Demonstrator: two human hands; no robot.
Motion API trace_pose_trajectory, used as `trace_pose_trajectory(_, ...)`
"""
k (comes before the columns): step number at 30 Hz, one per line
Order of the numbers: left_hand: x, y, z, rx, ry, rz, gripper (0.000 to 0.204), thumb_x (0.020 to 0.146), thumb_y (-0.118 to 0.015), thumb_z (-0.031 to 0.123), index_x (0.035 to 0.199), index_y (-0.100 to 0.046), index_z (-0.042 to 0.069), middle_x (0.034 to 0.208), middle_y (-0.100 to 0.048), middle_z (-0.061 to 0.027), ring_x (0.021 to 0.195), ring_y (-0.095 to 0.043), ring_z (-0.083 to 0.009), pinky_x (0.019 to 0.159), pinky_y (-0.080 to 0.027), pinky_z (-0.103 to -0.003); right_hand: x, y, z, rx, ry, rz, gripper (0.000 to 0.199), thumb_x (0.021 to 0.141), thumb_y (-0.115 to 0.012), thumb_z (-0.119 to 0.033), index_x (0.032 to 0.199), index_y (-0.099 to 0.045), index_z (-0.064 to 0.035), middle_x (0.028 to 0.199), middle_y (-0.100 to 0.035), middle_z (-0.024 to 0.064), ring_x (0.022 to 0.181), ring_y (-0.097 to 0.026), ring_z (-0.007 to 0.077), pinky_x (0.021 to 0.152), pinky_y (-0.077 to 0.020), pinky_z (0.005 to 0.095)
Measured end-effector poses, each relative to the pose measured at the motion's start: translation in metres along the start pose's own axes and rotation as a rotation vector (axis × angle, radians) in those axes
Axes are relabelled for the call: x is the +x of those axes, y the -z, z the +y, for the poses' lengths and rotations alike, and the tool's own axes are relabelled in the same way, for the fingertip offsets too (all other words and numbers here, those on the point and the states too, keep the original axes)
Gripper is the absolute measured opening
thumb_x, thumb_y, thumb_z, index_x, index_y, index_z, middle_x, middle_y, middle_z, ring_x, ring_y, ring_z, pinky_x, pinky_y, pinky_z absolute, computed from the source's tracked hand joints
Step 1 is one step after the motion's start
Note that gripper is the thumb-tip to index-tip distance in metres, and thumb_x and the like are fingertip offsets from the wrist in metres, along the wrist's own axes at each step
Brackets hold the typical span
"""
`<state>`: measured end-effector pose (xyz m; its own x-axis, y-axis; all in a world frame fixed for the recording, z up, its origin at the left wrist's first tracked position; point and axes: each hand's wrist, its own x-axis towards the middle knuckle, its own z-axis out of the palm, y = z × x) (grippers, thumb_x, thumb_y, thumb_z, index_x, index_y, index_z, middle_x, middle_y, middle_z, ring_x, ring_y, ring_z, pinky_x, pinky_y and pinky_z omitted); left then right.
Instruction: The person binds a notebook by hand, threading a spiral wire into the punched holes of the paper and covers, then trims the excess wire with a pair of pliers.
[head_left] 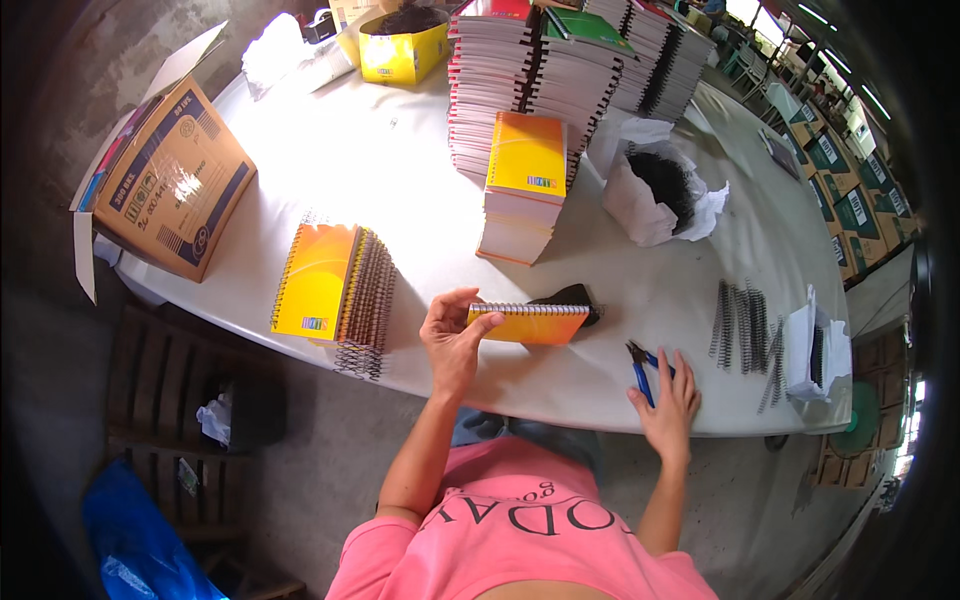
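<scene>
My left hand (457, 340) grips one end of a yellow-orange spiral notebook (530, 326), thumb on its cover. Its wire coil runs along the upper edge. Partly hidden behind the notebook is a black object (568, 296) on the table. My right hand (667, 405) rests on the table with fingers spread, over and beside pliers with blue handles (643, 382). Thumb and index finger lie at the handles without closing round them. To the left sits a pile of yellow spiral notebooks (318, 285) with coils showing. Another yellow-covered stack (527, 160) stands ahead of my hands.
Loose black coils (738, 318) lie right, beside a white container (812, 350). A white wrapping (640, 205) holds more dark coils. Tall notebook stacks (490, 90) and a yellow box (403, 55) stand at the back of the white table (430, 220). A cardboard box (175, 180) sits left.
</scene>
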<state>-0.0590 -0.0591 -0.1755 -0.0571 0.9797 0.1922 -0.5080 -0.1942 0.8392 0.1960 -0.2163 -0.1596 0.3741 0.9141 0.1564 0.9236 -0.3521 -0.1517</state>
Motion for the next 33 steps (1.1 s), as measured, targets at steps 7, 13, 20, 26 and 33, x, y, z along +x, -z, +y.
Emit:
trace_pose_trajectory(7,-0.007,-0.032,0.005,0.123,-0.017,-0.031,0.044,0.073,-0.075,-0.005,0.114,-0.058,0.0,0.086,-0.064,-0.0041,0.083,-0.061,-0.0104,0.077,-0.051,-0.025,-0.005,-0.005,-0.036,0.812,0.021,0.259,0.044,0.092,-0.053,-0.032,0.132,-0.05,-0.0117,0.118,-0.045,0.0161,0.107,-0.044,0.0325,0.097,-0.0313,0.0484)
trace_pose_trajectory(13,-0.015,-0.035,0.01,0.408,-0.447,-0.056,0.07,0.069,-0.077,-0.009,0.131,-0.046,-0.001,0.082,-0.062,-0.0008,0.08,-0.06,-0.01,0.072,-0.048,-0.024,0.011,0.049,-0.117,0.59,0.365,0.214,0.038,0.087,-0.061,-0.029,0.124,-0.06,-0.0176,0.118,-0.046,0.0133,0.108,-0.045,0.0311,0.097,-0.0315,0.0447)
trace_pose_trajectory(20,-0.013,-0.044,0.025,0.501,-0.57,-0.089,0.088,0.065,-0.079,-0.01,0.139,-0.033,-0.002,0.082,-0.063,-0.0028,0.079,-0.058,-0.0109,0.067,-0.049,-0.024,0.021,0.055,-0.129,0.579,0.443,0.151,0.038,0.087,-0.062,-0.029,0.124,-0.06,-0.0194,0.112,-0.05,0.0119,0.103,-0.048,0.0291,0.09,-0.0365,0.0444)
trace_pose_trajectory(26,-0.014,-0.036,0.017,0.608,-0.783,-0.152,0.088,0.064,-0.077,-0.014,0.139,-0.032,-0.002,0.083,-0.063,-0.0045,0.078,-0.057,-0.0123,0.063,-0.051,-0.024,0.016,0.055,-0.11,1.795,-0.116,-0.966,0.045,0.095,-0.054,-0.031,0.133,-0.047,-0.0071,0.099,-0.056,0.0111,0.092,-0.056,0.0226,0.075,-0.0472,0.0367)
trace_pose_trajectory(33,-0.013,-0.04,0.024,0.185,-0.426,0.044,0.081,0.072,-0.074,-0.009,0.14,-0.031,0.004,0.091,-0.058,-0.0047,0.082,-0.057,-0.0122,0.075,-0.05,-0.025,0.019,0.043,-0.116,0.756,0.368,-0.053,0.047,0.092,-0.055,-0.031,0.134,-0.046,-0.0119,0.112,-0.05,0.0146,0.102,-0.052,0.0295,0.091,-0.0386,0.0389)
